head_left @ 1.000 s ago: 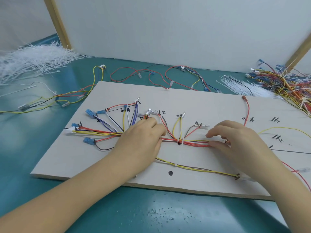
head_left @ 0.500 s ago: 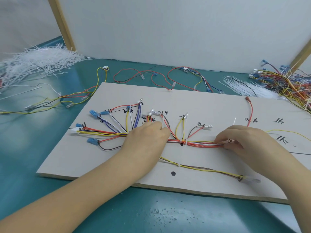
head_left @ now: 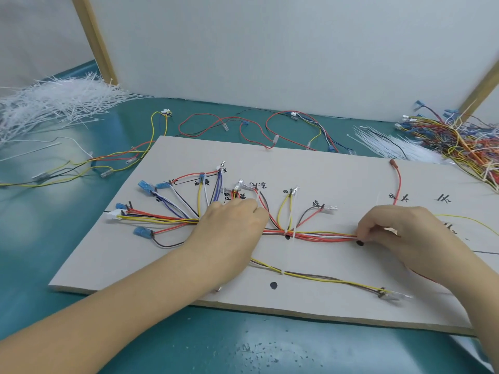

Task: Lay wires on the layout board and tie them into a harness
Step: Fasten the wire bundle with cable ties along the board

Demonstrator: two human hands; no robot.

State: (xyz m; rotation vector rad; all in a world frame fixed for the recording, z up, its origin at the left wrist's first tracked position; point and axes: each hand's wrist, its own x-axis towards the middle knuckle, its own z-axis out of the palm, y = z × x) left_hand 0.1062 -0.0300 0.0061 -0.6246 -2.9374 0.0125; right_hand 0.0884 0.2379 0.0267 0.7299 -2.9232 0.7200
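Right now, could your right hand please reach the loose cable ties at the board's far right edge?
Probably yes: the right hand pinches the wire bundle, but nothing stands between it and the cable ties; it must release its grip first.

The left hand (head_left: 229, 233) covers the spot where the fanned wires (head_left: 167, 218) converge. The right hand (head_left: 399, 233) hides the wire bundle (head_left: 321, 236) end. Handwritten board labels (head_left: 258, 185) are unreadable.

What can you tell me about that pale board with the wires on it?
The layout board is a flat, pale, fibreboard-looking sheet lying on the teal table. Black handwritten marks, lines and dots show on it. Coloured wires fan out across it, tied in places with white ties. The left hand rests on them; the right hand pinches the bundle.
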